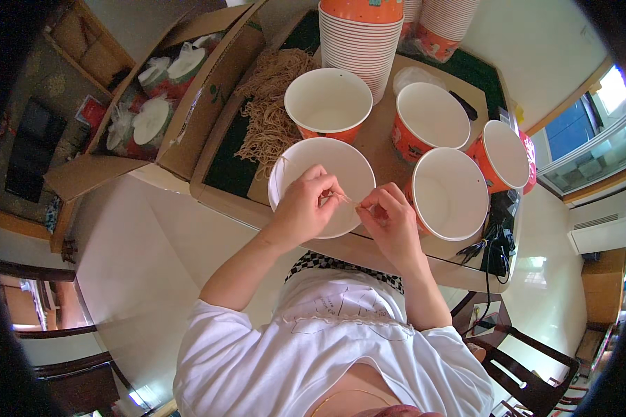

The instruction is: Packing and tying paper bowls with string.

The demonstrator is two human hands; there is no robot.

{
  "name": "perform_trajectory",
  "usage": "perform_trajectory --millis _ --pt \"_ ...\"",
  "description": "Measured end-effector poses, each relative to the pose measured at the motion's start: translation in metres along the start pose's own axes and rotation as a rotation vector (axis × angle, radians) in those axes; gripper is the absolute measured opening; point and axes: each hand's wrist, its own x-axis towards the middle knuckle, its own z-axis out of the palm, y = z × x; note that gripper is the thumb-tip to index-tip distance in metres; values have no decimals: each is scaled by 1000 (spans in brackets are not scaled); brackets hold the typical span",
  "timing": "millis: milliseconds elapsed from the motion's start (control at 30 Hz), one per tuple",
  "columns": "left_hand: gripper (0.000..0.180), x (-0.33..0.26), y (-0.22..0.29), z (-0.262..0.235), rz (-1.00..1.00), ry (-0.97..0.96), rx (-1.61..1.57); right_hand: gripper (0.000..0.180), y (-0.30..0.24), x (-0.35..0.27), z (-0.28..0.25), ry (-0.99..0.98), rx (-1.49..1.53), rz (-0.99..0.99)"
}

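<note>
My left hand (305, 207) and my right hand (389, 221) are close together, each with thumb and fingers pinched. Between them runs a short piece of thin tan string (350, 202), gripped at both sides. Beneath the hands is a white-lined paper bucket (332, 154) at the table's near edge, partly covered by my left hand. Just right of my right hand stands another paper bucket (452, 191), orange outside. A tangled pile of tan strings (275, 97) lies behind the left hand, one strand reaching toward the near bucket's rim.
More open paper buckets (329, 97) stand behind and to the right. Tall nested bucket stacks (362, 52) rise at the back. An open cardboard box (205, 104) with bagged containers is at the left. Black cables (495, 243) hang over the table's right edge, near a chair (528, 368).
</note>
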Motion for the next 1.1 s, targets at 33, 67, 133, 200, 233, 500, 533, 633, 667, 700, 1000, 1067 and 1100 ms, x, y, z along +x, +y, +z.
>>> perform_trajectory --millis 33,67,133,200,233,500,533,633,667,700,1000,1067,1100 --pt "4 0 0 -1 -18 23 2 9 0 0 0 1 11 -5" --pt "4 1 -2 0 -18 23 2 9 0 0 0 1 10 -5" --pt "5 1 -8 3 6 39 -5 9 -1 1 -1 -5 -11 -15" --pt "6 5 -7 1 20 27 6 9 2 1 0 12 -5 -20" --pt "8 6 -5 0 33 14 16 10 3 1 1 29 1 -24" --pt "15 9 4 9 -29 -141 -15 12 2 2 -3 13 -77 -39" --pt "13 9 3 11 -7 -133 -12 12 2 2 -4 12 -94 -40" --pt "11 11 3 11 -6 -126 -11 11 1 2 -6 2 -72 -12" --pt "13 11 3 11 -27 -129 -14 11 -1 2 -8 2 -72 -13" --pt "13 11 5 10 -27 -130 -13 10 -4 3 -11 -33 -70 -11" --pt "10 12 8 9 -38 -116 -44 6 1 6 -12 -70 -55 -36" --pt "12 13 11 7 -28 -148 43 5 3 6 -12 -59 -75 -47" --pt "12 13 13 7 -29 -147 43 5 1 6 -12 -41 -81 -43"
